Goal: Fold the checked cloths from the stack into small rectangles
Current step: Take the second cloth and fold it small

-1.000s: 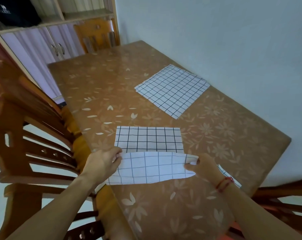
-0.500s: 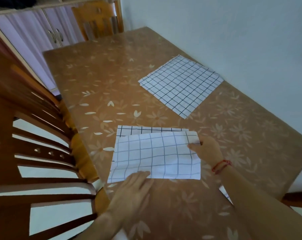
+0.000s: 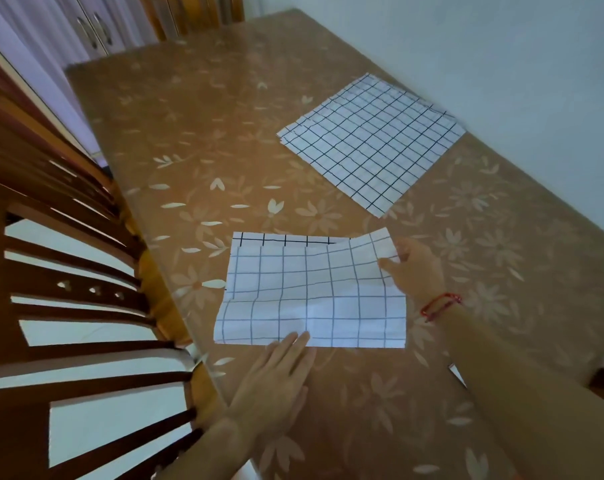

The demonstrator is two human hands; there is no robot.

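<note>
A white cloth with a black check [image 3: 311, 292] lies in front of me on the table [image 3: 196, 140], folded over so its pale underside faces up. A strip of the lower layer shows along its far edge. My right hand [image 3: 413, 268] pinches the far right corner of the top layer, lifted slightly. My left hand [image 3: 279, 379] lies flat with straight fingers, fingertips pressing the near folded edge. The stack of flat checked cloths [image 3: 371, 140] sits farther away on the right.
A wooden chair [image 3: 61, 278] stands close against the table's left edge. Another chair and a cabinet with handles [image 3: 96, 29] are beyond the far end. A pale wall [image 3: 466, 46] runs along the right side.
My right hand has carried the top layer's far right corner a little farther away. My left hand has shifted right along the near fold. The camera has tilted down and moved closer.
</note>
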